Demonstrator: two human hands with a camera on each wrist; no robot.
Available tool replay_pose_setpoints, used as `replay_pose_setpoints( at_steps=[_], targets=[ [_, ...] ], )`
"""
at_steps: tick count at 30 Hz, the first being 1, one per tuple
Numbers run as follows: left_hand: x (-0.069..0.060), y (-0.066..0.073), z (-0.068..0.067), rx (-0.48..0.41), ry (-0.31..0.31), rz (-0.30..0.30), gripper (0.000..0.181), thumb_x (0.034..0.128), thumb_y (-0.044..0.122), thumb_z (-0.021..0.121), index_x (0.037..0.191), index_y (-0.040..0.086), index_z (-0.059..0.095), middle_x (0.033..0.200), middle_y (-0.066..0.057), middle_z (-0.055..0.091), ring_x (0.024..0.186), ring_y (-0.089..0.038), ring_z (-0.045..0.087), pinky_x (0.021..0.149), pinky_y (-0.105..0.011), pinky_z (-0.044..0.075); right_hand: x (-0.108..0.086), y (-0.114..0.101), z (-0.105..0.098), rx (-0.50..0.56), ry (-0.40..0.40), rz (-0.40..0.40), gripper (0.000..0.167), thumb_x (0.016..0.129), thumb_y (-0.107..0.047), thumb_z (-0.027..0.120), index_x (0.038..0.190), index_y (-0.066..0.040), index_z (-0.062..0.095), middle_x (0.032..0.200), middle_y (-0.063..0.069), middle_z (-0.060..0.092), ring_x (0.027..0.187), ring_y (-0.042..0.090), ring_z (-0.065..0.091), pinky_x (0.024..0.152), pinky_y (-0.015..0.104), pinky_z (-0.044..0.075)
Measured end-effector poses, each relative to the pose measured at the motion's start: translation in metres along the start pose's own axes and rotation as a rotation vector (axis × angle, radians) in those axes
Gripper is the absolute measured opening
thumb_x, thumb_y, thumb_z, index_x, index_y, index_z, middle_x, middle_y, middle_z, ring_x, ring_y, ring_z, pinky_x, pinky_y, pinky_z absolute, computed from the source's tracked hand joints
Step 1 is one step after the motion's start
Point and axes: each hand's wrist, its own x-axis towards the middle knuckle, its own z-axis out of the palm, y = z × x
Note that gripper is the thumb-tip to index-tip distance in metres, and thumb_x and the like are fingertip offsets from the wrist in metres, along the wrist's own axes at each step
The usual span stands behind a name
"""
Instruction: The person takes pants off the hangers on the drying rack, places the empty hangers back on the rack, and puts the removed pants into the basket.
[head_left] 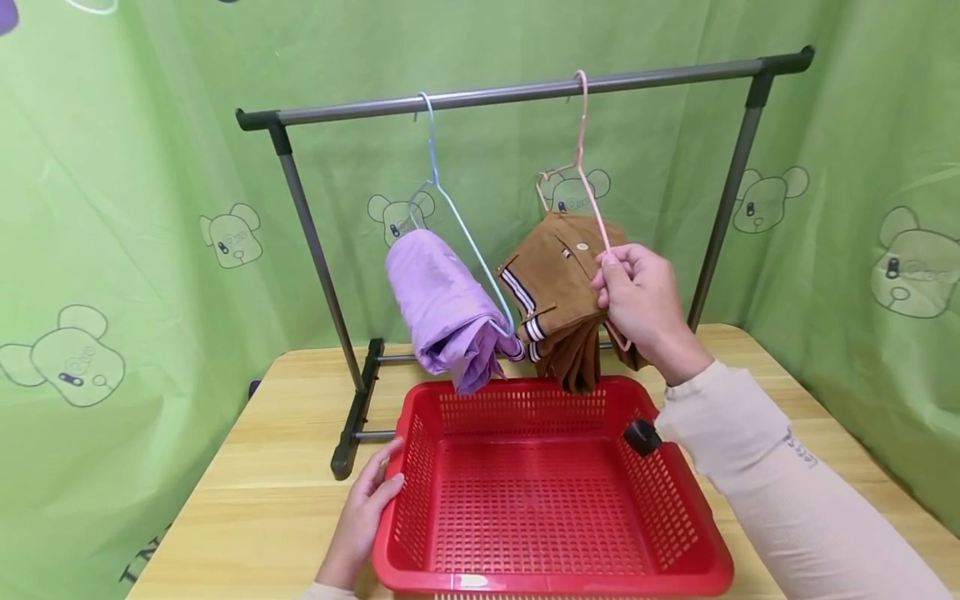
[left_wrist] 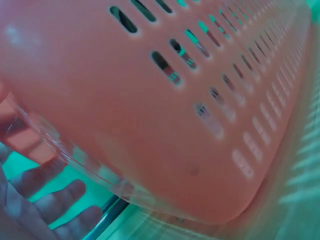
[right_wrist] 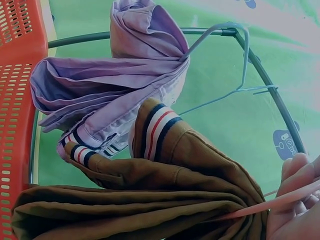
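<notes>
In the head view, my right hand (head_left: 641,296) pinches the lower right side of a pink hanger (head_left: 590,187), which hooks over the rack's bar. Brown trousers (head_left: 566,267) with a striped waistband hang folded over this hanger; the right wrist view shows the brown trousers (right_wrist: 165,185) bunched beside the right hand (right_wrist: 295,205). My left hand (head_left: 365,504) touches the left rim of a red basket (head_left: 555,579). Its fingers (left_wrist: 60,200) lie loosely extended by the rim in the left wrist view.
A purple garment (head_left: 446,300) hangs on a blue hanger (head_left: 468,237) to the left. The grey metal rack (head_left: 510,97) stands on a wooden table (head_left: 255,492) behind the basket. A black clip-like piece (head_left: 642,437) sits on the basket's right rim. Green curtains (head_left: 135,208) surround the table.
</notes>
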Motion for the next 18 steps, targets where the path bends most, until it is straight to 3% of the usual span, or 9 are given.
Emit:
replay_pose_setpoints(
  at_steps=[5,11,18],
  targets=[
    [-0.0006,0.0025,0.0039,0.08,0.056,0.057,0.031,0.0992,0.009,0.05,0.125,-0.008,0.05,0.119,-0.029,0.052,0.094,-0.03,0.063,0.075,-0.039,0.057,0.0008,-0.0018,-0.0001,0.012,0.004,-0.02,0.027,0.104,-0.012,0.042,0.114,0.011,0.053,0.078,0.003,0.058,0.06,0.007,0.053,0.052,0.018,0.048],
    [0.0003,0.0024,0.0051,0.137,0.084,0.083,0.028,0.099,0.006,0.05,0.123,-0.007,0.052,0.118,-0.029,0.054,0.094,-0.029,0.062,0.076,-0.037,0.057,0.0026,-0.0047,-0.0019,0.002,0.02,-0.065,0.026,0.103,-0.01,0.043,0.11,0.012,0.054,0.075,-0.001,0.059,0.059,0.006,0.054,0.052,0.017,0.048],
    [0.0004,0.0007,0.0051,0.129,0.101,0.083,0.027,0.0982,0.004,0.049,0.122,-0.008,0.052,0.118,-0.031,0.054,0.095,-0.032,0.062,0.076,-0.037,0.057,0.0014,-0.0104,-0.0046,-0.001,0.009,-0.061,0.024,0.103,-0.009,0.044,0.11,0.011,0.055,0.075,-0.001,0.059,0.059,0.006,0.054,0.053,0.018,0.048]
  ],
)
